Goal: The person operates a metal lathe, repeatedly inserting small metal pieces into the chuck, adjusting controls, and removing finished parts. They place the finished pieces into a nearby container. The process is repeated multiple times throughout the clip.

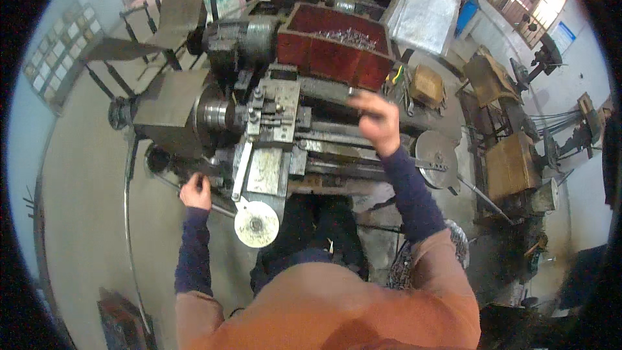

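Note:
My right hand (pixel 379 122) is raised over the bed of a lathe (pixel 278 123), in front of a red box. Its thumb and fingers are pinched around a small shiny metal piece (pixel 352 92) at the fingertips. Lower down on the left, my left hand (pixel 195 193) is beside the dark underside of the headstock, near a metal rod (pixel 223 210). Its fingers are curled, and what they hold, if anything, is hard to make out. Between the hands lie the chuck (pixel 215 115), the tool slide (pixel 272 107) and a pale round handwheel (pixel 256 224).
Behind the bed stands the red box (pixel 324 58) with many small metal pieces inside. Spanners (pixel 409 94) and a brown block (pixel 427 84) lie to its right. A round metal disc (pixel 436 155) sits at the bed's right end. More machines (pixel 515 165) stand along the right wall.

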The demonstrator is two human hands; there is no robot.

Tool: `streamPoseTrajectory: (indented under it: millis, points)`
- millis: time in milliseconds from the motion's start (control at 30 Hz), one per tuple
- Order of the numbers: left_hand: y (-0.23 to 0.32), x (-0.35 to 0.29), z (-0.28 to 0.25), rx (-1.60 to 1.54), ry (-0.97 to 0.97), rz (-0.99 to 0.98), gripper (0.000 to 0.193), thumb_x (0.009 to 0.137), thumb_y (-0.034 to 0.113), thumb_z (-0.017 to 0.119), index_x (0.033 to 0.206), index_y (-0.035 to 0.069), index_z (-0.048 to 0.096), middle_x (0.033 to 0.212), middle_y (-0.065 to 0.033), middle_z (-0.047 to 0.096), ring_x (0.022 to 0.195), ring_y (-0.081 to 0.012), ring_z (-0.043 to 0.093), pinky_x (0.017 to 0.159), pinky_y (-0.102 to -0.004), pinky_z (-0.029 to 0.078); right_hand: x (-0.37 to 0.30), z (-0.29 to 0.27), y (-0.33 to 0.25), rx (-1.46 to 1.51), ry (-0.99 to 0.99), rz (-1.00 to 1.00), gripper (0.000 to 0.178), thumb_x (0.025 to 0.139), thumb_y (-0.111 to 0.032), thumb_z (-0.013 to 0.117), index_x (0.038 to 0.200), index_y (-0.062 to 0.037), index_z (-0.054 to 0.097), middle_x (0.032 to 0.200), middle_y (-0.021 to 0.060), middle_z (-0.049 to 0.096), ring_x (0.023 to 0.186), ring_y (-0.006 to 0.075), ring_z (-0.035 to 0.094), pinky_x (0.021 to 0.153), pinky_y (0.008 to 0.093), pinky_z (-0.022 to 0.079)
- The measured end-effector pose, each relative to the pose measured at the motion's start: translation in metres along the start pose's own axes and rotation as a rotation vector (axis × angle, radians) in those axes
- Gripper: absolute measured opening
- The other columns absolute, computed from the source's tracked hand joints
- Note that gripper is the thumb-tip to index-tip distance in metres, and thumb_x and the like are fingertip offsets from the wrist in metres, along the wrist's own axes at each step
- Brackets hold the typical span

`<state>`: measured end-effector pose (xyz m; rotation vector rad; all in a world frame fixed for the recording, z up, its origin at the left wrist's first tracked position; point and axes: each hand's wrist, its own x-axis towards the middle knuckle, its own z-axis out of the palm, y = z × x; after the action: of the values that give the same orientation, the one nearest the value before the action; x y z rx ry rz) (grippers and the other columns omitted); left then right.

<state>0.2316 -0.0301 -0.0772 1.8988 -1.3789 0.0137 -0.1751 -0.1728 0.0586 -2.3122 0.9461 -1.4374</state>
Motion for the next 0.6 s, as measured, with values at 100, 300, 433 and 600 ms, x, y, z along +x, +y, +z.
streamPoseTrajectory:
  millis: [100, 300, 433, 600]
  points:
    - [-0.001, 0.000, -0.006, -0.027, -0.043, -0.064, 0.019, 0.076, 0.023, 0.056, 0.083, 0.006, 0.062, 0.073, -0.0142, 0.062, 0.069, -0.0322, 0.059, 0.062, -0.0379, 0.044, 0.079, -0.003, 0.032, -0.135, 0.098, -0.035, 0.048, 0.061, -0.003, 0.052, 0.109, -0.0094, 0.059, 0.107, 0.0171, 0.057, 0.094, 0.0260, 0.059, 0.084, 0.0281, 0.043]
    - [0.002, -0.001, -0.007, -0.093, -0.042, -0.016, 0.020, 0.077, 0.021, 0.056, 0.086, 0.004, 0.062, 0.074, -0.0149, 0.062, 0.070, -0.0311, 0.060, 0.063, -0.0363, 0.045, 0.046, 0.011, 0.041, -0.125, 0.026, 0.052, 0.053, 0.057, -0.005, 0.057, 0.110, -0.0111, 0.058, 0.119, 0.0210, 0.048, 0.101, 0.0316, 0.054, 0.083, 0.0332, 0.045]
    - [-0.026, -0.001, 0.005, -0.184, -0.048, -0.007, 0.024, 0.079, 0.019, 0.057, 0.090, -0.002, 0.060, 0.080, -0.0151, 0.063, 0.071, -0.0239, 0.060, 0.067, -0.0328, 0.045, -0.067, -0.013, 0.015, -0.090, -0.006, 0.272, 0.046, 0.056, -0.010, 0.055, 0.101, -0.0083, 0.062, 0.120, 0.0215, 0.048, 0.106, 0.0296, 0.052, 0.081, 0.0312, 0.044]
    - [-0.073, 0.002, 0.015, -0.334, -0.160, -0.075, 0.025, 0.083, 0.012, 0.055, 0.097, -0.009, 0.056, 0.088, -0.0122, 0.062, 0.078, -0.0176, 0.057, 0.071, -0.0274, 0.045, -0.201, -0.103, -0.016, -0.089, 0.142, 0.648, 0.041, 0.057, -0.016, 0.057, 0.096, -0.0043, 0.062, 0.101, 0.0153, 0.058, 0.088, 0.0222, 0.058, 0.076, 0.0294, 0.044]
